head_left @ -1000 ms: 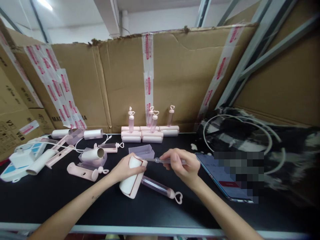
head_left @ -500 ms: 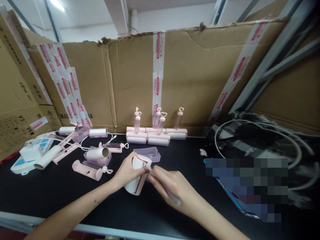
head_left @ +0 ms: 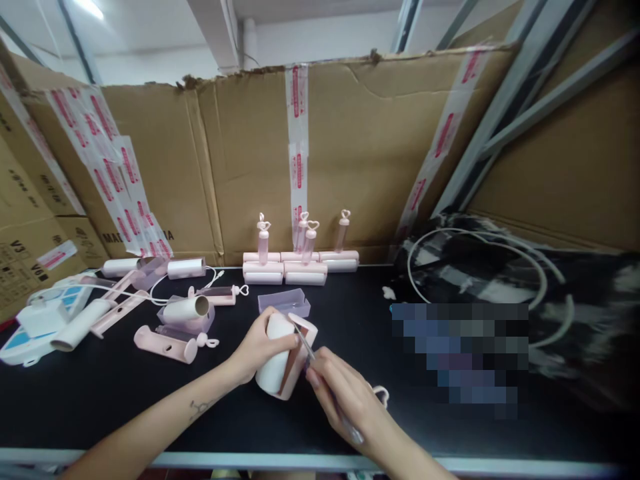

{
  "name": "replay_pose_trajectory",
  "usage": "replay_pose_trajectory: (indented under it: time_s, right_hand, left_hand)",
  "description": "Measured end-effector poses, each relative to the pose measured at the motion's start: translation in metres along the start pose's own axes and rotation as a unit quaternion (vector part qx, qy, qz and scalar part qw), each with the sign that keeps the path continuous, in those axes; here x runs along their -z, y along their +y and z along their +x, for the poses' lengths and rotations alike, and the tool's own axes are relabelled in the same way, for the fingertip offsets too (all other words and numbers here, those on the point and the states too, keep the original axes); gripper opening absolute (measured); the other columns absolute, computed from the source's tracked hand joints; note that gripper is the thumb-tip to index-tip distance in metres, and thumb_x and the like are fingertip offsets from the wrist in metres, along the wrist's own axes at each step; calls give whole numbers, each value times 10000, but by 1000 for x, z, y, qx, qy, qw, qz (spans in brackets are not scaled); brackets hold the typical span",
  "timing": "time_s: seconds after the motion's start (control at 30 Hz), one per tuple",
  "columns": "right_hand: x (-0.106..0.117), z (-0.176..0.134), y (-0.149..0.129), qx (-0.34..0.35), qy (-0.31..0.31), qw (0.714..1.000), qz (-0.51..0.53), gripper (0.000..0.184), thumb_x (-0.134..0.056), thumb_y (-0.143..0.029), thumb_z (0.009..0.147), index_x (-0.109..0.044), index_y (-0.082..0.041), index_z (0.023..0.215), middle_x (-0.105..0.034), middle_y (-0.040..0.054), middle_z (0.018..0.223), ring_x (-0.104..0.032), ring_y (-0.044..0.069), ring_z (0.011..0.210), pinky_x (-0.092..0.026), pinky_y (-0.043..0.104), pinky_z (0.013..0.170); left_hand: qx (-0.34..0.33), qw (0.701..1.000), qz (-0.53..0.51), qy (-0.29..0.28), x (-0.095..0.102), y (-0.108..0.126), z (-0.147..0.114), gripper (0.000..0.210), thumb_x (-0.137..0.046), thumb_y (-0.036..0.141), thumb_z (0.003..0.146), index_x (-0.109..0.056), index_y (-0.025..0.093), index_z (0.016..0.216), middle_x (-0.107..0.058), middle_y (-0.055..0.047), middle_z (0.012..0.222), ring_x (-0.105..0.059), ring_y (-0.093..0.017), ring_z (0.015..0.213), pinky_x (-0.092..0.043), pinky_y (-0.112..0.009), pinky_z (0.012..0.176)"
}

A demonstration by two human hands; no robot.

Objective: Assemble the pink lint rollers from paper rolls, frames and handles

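My left hand (head_left: pixel 261 352) is closed around a white roll (head_left: pixel 275 365) with a pink roller holder (head_left: pixel 302 358) on its right side. A brown gap shows between the roll and the holder. In my right hand (head_left: pixel 345 387) is what looks like a screwdriver (head_left: pixel 306 343), with a thin metal shaft and a clear handle end. Its tip touches the gap near the holder's upper end. Just right of that hand, a heart-shaped loop (head_left: pixel 381 395) shows, mostly hidden. Behind the roll lies an open lilac tray (head_left: pixel 284 304).
Several pink roller holders with upright heart-topped handles (head_left: pixel 305 272) stand before the cardboard wall (head_left: pixel 250 167). Loose pink holders (head_left: pixel 165 345), cardboard-cored white rolls (head_left: pixel 186 308) and a charger with cables (head_left: pixel 43 317) lie at left. Black plastic wrapping (head_left: pixel 470 267) and a blurred-out object (head_left: pixel 460 347) are at right.
The gap between roll and holder has widened, with the holder now standing off to the right. My view has turned right, so the scene sits further left. The heart-shaped loop has come into view.
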State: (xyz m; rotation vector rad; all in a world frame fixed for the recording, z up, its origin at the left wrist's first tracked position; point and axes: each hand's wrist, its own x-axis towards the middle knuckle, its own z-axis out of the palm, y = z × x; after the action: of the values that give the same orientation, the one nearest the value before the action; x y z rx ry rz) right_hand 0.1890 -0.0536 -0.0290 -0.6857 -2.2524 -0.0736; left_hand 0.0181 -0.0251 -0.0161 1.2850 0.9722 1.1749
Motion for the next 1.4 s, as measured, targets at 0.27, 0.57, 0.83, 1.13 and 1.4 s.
replay_pose_trajectory:
  time_s: [0.27, 0.57, 0.83, 1.13, 1.4]
  right_hand:
    - [18, -3, 30, -159, -6, 981, 111, 174, -357, -231, 932, -430, -201, 776, -487, 0, 678, -496, 117, 586, -404, 234, 563]
    - [23, 36, 8, -47, -91, 973, 206, 192, -362, -234, 917, -417, -196, 737, -484, -25, 614, -436, 93, 519, -378, 225, 510]
    - [13, 33, 16, -74, -96, 974, 193, 226, -328, -242, 931, -417, -199, 727, -491, -26, 609, -473, 93, 502, -393, 231, 531]
    - [9, 32, 17, -99, -45, 952, 285, 235, -319, -282, 950, -401, -202, 746, -536, -25, 589, -505, 108, 571, -428, 273, 672]
    - [7, 29, 20, -115, -39, 941, 317, 266, -298, -335, 954, -408, -202, 751, -541, -5, 601, -525, 127, 600, -439, 305, 664]
  left_hand:
    - [-64, 943, 315, 88, 14, 13, 6, 372, -658, 422, 636, -409, 220, 825, -590, 28, 675, -602, -174, 624, -443, -267, 588]
    - [-97, 752, 644, 104, 27, 24, 9, 294, -544, 359, 707, -444, 219, 945, -657, -33, 837, -645, -241, 816, -414, -254, 592]
    - [-114, 734, 660, 113, 29, 19, 10, 285, -536, 370, 724, -449, 209, 943, -660, -46, 833, -641, -238, 814, -417, -258, 586]
    - [-136, 732, 652, 142, 26, 18, 14, 243, -503, 374, 775, -441, 203, 937, -655, -48, 842, -640, -229, 812, -418, -255, 585]
    - [-123, 735, 652, 143, 26, 17, 14, 264, -503, 386, 786, -442, 197, 959, -659, -58, 865, -640, -232, 819, -431, -256, 590]
